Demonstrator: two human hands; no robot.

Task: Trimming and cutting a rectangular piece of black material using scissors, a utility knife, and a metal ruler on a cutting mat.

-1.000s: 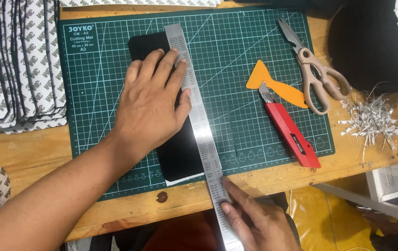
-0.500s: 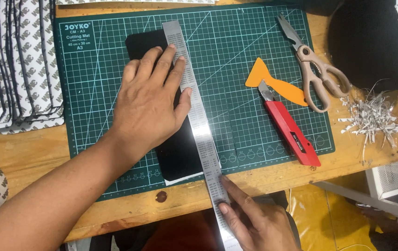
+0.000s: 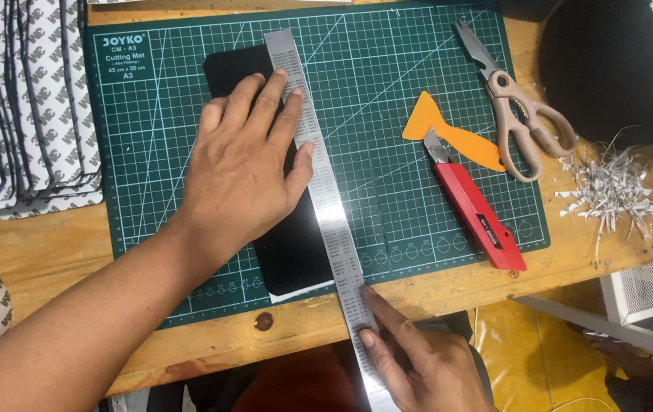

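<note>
Flat fingers (image 3: pixel 265 99) on steel ruler (image 3: pixel 326 206)

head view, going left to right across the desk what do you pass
stack of patterned sheets → left hand on the black sheet → steel ruler → red utility knife → scissors → pile of paper shreds

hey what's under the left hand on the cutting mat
A black sheet lying on the green cutting mat, with the steel ruler along its right edge. The left hand covers its middle.
</note>
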